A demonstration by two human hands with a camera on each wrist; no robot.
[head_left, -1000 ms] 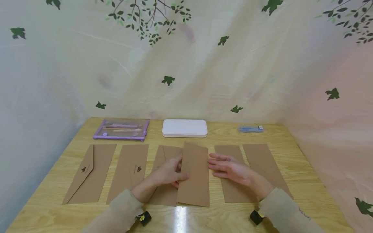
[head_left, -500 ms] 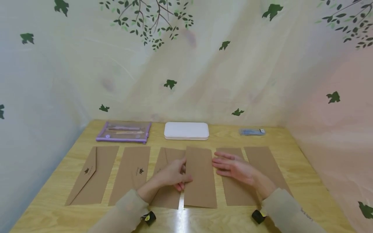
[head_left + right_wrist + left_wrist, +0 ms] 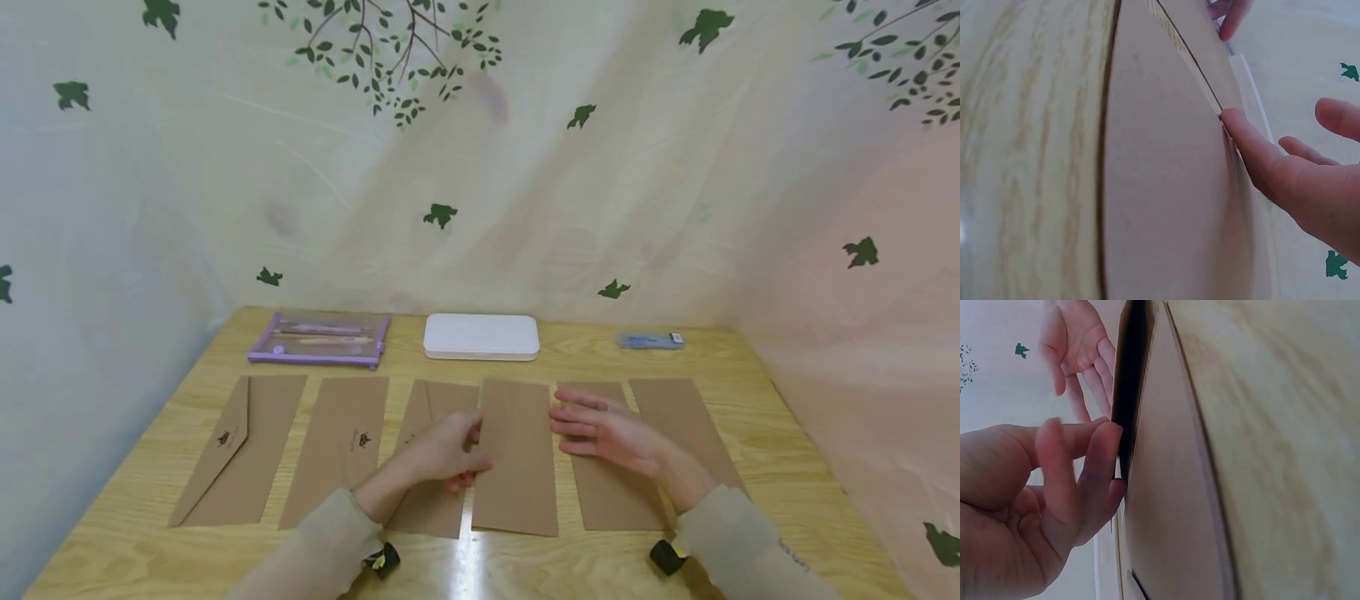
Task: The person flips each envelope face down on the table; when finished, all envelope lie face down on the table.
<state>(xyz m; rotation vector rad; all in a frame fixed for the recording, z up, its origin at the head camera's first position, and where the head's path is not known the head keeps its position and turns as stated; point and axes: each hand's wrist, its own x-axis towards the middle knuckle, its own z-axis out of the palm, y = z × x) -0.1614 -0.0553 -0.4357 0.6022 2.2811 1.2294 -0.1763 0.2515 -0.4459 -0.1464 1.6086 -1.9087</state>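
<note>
A plain brown envelope [image 3: 517,475] lies upright in the middle of a row of similar envelopes. My left hand [image 3: 438,450] pinches its left edge, the thumb overlapping the paper in the head view. In the left wrist view that hand's fingertips [image 3: 1110,434] meet the envelope's edge, with a dark gap beside it. My right hand [image 3: 611,429] has its fingers extended, tips right at the same envelope's right edge; it hovers over another envelope [image 3: 611,500]. In the right wrist view, a fingertip [image 3: 1230,119] overlaps the edge. Under my left hand lies a flap-side-up envelope [image 3: 427,512].
To the left lie one envelope [image 3: 262,450] with a slanted flap and one with a crown print [image 3: 322,450]; another envelope [image 3: 682,425] is at far right. Behind stand a purple-edged pencil pouch [image 3: 318,340], a white case [image 3: 482,337] and a small blue packet [image 3: 649,341].
The middle envelope has shifted slightly right, from overlapping its left neighbour and tilted to lying straight with a narrow gap. Both hands moved a little right with it.
</note>
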